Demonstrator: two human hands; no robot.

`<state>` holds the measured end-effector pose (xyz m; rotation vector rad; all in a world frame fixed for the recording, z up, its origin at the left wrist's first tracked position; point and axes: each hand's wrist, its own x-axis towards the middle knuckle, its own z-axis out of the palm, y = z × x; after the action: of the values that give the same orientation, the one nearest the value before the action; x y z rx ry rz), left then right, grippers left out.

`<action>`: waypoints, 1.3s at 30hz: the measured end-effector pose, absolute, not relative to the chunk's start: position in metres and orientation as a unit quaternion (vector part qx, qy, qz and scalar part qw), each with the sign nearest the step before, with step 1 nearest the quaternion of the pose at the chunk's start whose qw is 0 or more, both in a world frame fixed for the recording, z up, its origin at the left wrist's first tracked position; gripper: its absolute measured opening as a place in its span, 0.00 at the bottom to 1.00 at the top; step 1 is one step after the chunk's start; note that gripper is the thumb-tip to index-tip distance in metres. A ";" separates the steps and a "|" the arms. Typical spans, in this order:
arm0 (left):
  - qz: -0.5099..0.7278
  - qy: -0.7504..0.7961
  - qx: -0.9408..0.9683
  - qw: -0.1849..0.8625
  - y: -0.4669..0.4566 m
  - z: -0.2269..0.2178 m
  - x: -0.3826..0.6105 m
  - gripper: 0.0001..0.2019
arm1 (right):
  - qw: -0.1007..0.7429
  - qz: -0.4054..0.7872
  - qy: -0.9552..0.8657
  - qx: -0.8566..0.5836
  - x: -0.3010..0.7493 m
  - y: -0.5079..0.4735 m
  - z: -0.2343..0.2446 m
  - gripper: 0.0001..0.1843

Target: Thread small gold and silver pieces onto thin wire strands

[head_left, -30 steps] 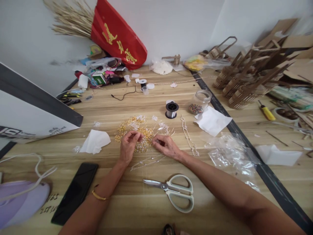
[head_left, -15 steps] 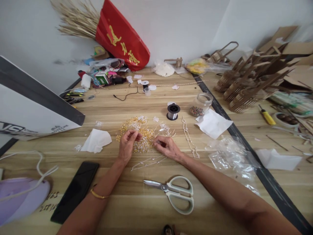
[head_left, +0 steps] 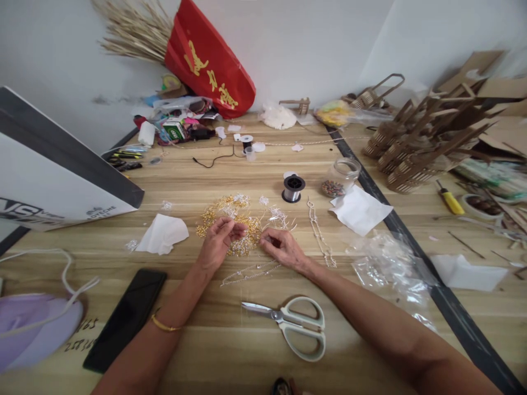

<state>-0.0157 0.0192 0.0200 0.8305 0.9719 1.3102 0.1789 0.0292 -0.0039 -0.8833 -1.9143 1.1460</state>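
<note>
A tangled pile of gold and silver bead strands (head_left: pixel 241 219) lies in the middle of the wooden table (head_left: pixel 230 175). My left hand (head_left: pixel 217 243) rests on the pile's near left edge, its fingers pinched on some strands. My right hand (head_left: pixel 282 247) sits just right of it, fingers curled and pinched on a piece at the pile's edge; what it holds is too small to name. A thin silver bead chain (head_left: pixel 249 270) runs on the table under both wrists. Another beaded chain (head_left: pixel 319 235) lies to the right.
White-handled scissors (head_left: pixel 294 322) lie near me, a black phone (head_left: pixel 123 318) at left. A wire spool (head_left: pixel 293 188), a glass jar of beads (head_left: pixel 340 176), white tissues (head_left: pixel 162 233), crumpled plastic bags (head_left: pixel 387 269), a red bag (head_left: pixel 209 63) and wooden baskets (head_left: pixel 405 148) surround the work spot.
Both hands stay at the bead pile with only small finger movement. The view has shifted slightly.
</note>
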 end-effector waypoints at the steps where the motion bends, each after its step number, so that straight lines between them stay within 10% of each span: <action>1: 0.566 0.416 0.357 0.616 0.019 0.020 -0.016 0.12 | 0.362 0.445 -0.743 -0.344 0.179 0.029 -0.004 0.09; 39: 0.522 0.450 0.484 0.540 0.016 0.015 -0.019 0.08 | 0.482 0.498 -0.601 -0.397 0.180 0.023 0.005 0.16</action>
<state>-0.0191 0.0158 0.0147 1.1499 1.0687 1.2399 0.1800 0.0230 0.0055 -0.9673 -1.4662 1.2151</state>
